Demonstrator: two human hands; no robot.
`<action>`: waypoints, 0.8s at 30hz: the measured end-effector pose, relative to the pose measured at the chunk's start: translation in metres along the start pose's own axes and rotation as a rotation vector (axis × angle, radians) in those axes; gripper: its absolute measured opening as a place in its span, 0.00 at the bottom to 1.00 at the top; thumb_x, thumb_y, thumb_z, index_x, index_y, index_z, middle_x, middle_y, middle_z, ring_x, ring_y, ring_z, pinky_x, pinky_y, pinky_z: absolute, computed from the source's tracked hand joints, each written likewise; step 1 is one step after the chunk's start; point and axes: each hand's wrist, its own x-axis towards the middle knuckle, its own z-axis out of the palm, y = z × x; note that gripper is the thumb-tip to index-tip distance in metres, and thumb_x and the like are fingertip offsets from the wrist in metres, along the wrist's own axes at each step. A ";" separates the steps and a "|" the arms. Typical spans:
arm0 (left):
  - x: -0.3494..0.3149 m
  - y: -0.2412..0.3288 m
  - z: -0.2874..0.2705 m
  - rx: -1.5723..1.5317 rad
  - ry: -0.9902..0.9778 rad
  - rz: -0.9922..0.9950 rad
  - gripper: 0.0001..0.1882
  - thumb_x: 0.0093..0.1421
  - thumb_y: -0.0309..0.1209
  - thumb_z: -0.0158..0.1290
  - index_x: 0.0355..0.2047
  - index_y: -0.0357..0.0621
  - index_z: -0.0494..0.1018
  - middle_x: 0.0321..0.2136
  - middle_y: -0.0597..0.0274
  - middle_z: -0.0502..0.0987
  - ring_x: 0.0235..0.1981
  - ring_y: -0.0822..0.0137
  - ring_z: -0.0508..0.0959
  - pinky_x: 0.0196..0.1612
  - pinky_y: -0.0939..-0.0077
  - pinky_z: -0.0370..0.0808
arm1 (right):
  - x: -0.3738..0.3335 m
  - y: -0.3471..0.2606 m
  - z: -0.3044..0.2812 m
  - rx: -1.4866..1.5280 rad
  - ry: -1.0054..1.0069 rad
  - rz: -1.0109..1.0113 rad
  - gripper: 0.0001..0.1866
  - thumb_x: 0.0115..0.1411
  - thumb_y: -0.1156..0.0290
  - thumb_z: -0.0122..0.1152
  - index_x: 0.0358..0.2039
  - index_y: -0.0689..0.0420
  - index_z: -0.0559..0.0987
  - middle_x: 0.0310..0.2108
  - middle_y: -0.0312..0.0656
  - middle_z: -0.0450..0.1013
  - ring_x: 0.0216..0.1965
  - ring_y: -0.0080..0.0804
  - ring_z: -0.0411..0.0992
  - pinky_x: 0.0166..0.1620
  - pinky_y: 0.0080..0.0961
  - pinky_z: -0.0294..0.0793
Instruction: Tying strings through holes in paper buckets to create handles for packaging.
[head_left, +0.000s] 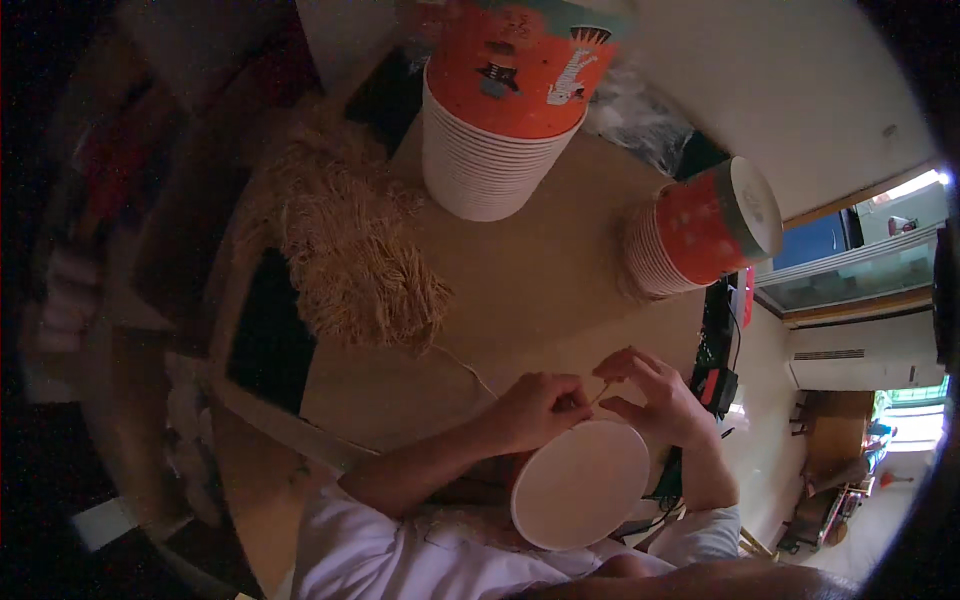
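Observation:
A paper tub (580,487) is close against my body, its pale round face turned up and a bit of orange side showing at its left. Just above its rim, my left hand (545,410) is closed, pinching a thin tan cord (602,393). The short piece of cord rises to my right hand (655,398), whose thumb and bent fingers curve around its end. A loose strand (465,368) runs from a big shaggy bundle of tan cords (365,260) toward my left hand.
Beyond my hands, a tall stack of orange and white paper tubs (500,130) stands on the cardboard-coloured table (530,270). A shorter stack (690,235) lies tilted at the right. Behind them is clear plastic wrap (635,115). A black and red device (718,390) sits by the right edge.

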 end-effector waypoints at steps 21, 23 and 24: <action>-0.004 0.005 -0.011 0.031 0.133 0.104 0.11 0.52 0.33 0.56 0.23 0.38 0.70 0.16 0.58 0.70 0.18 0.65 0.72 0.25 0.72 0.68 | 0.000 0.008 0.007 0.106 -0.233 0.184 0.02 0.56 0.78 0.48 0.30 0.62 0.66 0.26 0.48 0.65 0.29 0.46 0.66 0.32 0.30 0.66; -0.005 0.008 -0.027 0.075 0.017 0.142 0.11 0.52 0.34 0.56 0.23 0.38 0.70 0.17 0.59 0.68 0.20 0.65 0.71 0.26 0.73 0.68 | 0.002 0.010 0.008 0.179 -0.248 0.227 0.02 0.57 0.77 0.47 0.31 0.61 0.66 0.26 0.47 0.65 0.29 0.43 0.66 0.32 0.28 0.66; -0.006 0.008 -0.033 0.118 -0.100 0.182 0.12 0.52 0.35 0.57 0.22 0.38 0.71 0.19 0.59 0.67 0.21 0.66 0.70 0.26 0.74 0.68 | 0.003 0.013 0.009 0.217 -0.258 0.220 0.02 0.58 0.77 0.45 0.29 0.61 0.65 0.26 0.44 0.64 0.28 0.37 0.64 0.32 0.26 0.64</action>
